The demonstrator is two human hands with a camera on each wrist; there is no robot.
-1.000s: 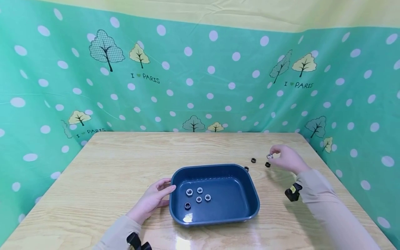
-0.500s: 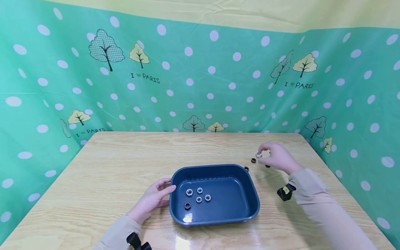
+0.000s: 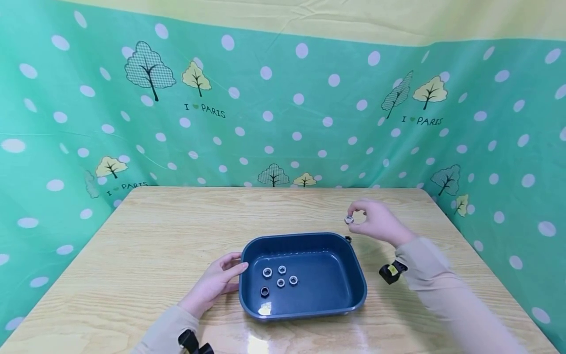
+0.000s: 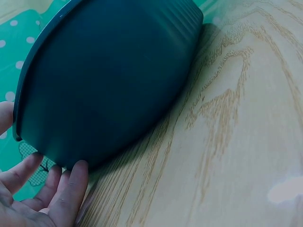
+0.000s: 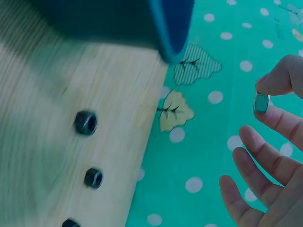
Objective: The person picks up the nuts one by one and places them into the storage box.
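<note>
In the head view my left hand [image 3: 217,279] grips the left end of a blue plastic tray [image 3: 305,315], its thumb over the rim. From the left wrist, the fingers lie against the outer wall of the tray [image 4: 109,80]. My right hand [image 3: 376,222] pinches a silver hex nut [image 3: 349,220] between thumb and index finger, above the table behind the tray's back right corner. The right wrist view shows this silver nut [image 5: 261,102] edge-on, the other fingers spread. Inside the tray lie several silver nuts [image 3: 267,273] and one black nut [image 3: 265,291], toward its left side.
A black nut [image 3: 348,239] sits just outside the tray's back right corner. Black nuts [image 5: 85,123] lie spaced along the wooden table [image 3: 190,221] in the right wrist view. A green dotted curtain [image 3: 283,123] hangs behind and beside the table.
My right hand has moved left with the silver nut, from over the black nuts toward the tray's back right corner. My left hand and the tray have stayed put.
</note>
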